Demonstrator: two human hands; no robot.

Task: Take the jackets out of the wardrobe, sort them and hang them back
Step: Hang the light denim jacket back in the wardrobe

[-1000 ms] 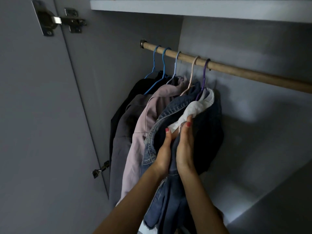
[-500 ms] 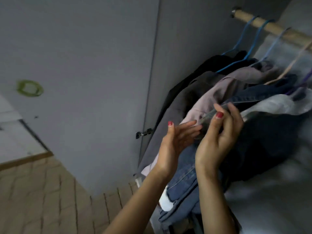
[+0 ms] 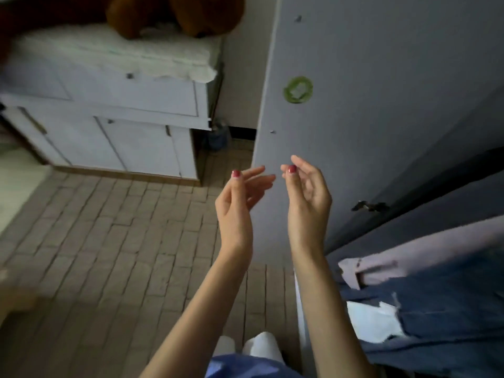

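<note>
Down at the near edge of view I see my blue clothing (image 3: 245,368) and two white feet (image 3: 261,347) on the tiled floor (image 3: 109,255). Near and to the right, the jackets hang in the wardrobe: a denim jacket (image 3: 450,309) nearest, with a white piece (image 3: 373,323) showing against it, a pale pink jacket (image 3: 425,252) just behind that, and darker garments (image 3: 436,186) farther back. Only their lower parts show; the rail and hangers are out of view, so I cannot tell how they sit up there.

Both forearms rise from the near edge to the middle of the view. My left hand (image 3: 240,197) is released, its fingers straight and pointing right, holding nothing. My right hand (image 3: 308,192) is also empty, fingers loosely curled with the thumb close to the fingertips. The two hands are close, fingertips almost meeting, in front of the open wardrobe door (image 3: 381,91).

The jackets lie to the right of both hands and nearer to me, well apart from them, so I judge the right hand is the closer one to reach back in. The garments' long axis slants from near right up toward far right, along where the rail should run.

Farther off, a green sticker (image 3: 297,90) marks the door. Far left stands a white cabinet (image 3: 109,110) with a white cloth (image 3: 114,50) on top and a brown plush toy (image 3: 174,15) on that.
</note>
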